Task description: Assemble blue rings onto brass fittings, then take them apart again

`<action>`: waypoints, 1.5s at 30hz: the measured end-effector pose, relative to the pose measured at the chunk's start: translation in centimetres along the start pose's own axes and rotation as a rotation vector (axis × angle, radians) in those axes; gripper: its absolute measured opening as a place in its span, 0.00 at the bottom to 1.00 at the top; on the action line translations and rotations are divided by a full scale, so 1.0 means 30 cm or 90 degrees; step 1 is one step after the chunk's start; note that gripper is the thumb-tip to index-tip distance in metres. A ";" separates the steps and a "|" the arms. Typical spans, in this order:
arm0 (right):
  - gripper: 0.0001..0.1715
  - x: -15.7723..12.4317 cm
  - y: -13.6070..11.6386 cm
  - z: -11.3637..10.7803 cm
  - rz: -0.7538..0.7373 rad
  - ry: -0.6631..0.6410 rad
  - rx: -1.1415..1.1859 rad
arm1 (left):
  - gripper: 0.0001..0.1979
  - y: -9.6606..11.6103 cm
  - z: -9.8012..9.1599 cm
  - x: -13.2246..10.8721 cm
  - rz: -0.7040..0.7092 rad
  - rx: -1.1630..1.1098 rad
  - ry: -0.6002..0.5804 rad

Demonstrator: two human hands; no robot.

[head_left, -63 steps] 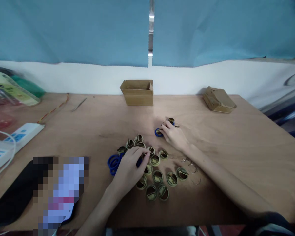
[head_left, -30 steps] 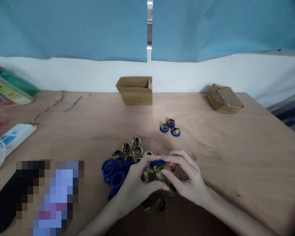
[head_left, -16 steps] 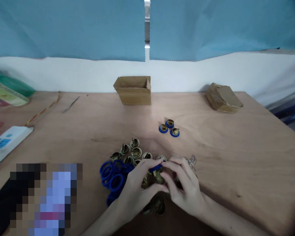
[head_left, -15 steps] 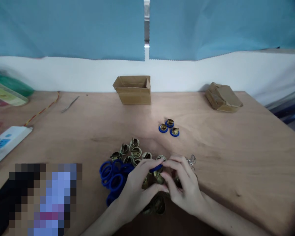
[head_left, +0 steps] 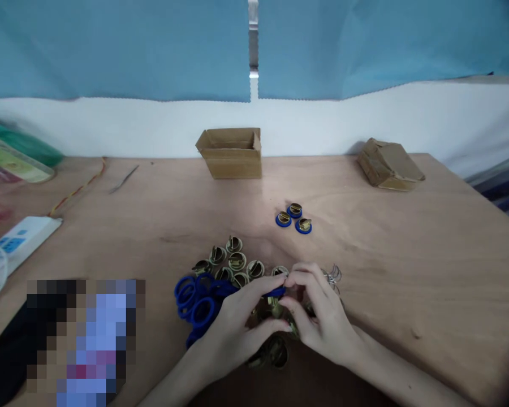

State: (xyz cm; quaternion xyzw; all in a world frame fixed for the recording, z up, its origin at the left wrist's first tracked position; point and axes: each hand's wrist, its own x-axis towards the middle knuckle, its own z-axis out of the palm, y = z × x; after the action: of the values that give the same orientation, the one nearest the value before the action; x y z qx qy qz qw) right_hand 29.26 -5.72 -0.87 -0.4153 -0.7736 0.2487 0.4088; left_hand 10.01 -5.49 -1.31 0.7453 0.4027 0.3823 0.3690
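Between the fingertips of my left hand (head_left: 237, 322) and my right hand (head_left: 324, 319) is a blue ring (head_left: 275, 292) with a brass-coloured metal fitting (head_left: 274, 308) just below it. Both hands are closed around these pieces, and the fingers partly cover them. How far the fitting sits in the ring cannot be made out. A heap of loose blue rings (head_left: 202, 312) lies beside my left hand. Several round brass-coloured fittings (head_left: 237, 261) with upright clips lie beyond the hands. More fittings (head_left: 277, 351) show dimly underneath.
Three fittings with blue rings (head_left: 284, 219) sit farther back. Thin metal wire rings (head_left: 334, 275) lie beside my right hand. An open cardboard box (head_left: 235, 165) and a crumpled box (head_left: 391, 167) stand at the back. At left are a power strip (head_left: 27, 240), tweezers (head_left: 125, 180) and a pixelated item (head_left: 97, 339).
The view has shifted slightly. My hands keep nearly the same grip, with the blue ring and fitting turned a little between the fingertips.
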 end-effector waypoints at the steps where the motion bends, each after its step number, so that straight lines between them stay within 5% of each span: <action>1: 0.12 0.002 0.001 -0.001 -0.004 -0.005 0.001 | 0.30 0.000 -0.001 -0.001 0.003 -0.004 0.000; 14: 0.11 0.014 0.020 0.000 0.029 -0.027 0.031 | 0.32 0.010 -0.004 0.003 -0.069 -0.016 0.003; 20: 0.12 0.005 0.021 0.009 0.007 0.058 0.019 | 0.30 0.006 -0.006 -0.003 -0.121 -0.019 0.000; 33: 0.09 0.013 0.026 0.004 -0.010 -0.021 0.008 | 0.29 0.017 -0.013 -0.001 -0.120 -0.034 -0.058; 45: 0.06 -0.003 0.008 0.014 0.035 -0.086 -0.023 | 0.23 0.024 -0.002 0.011 -0.173 -0.092 -0.009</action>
State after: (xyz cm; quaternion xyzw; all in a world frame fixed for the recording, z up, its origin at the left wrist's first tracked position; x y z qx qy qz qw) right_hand 29.03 -5.68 -1.31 -0.4263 -0.7920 0.2734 0.3409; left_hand 10.33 -5.48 -0.57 0.6585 0.4685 0.3515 0.4727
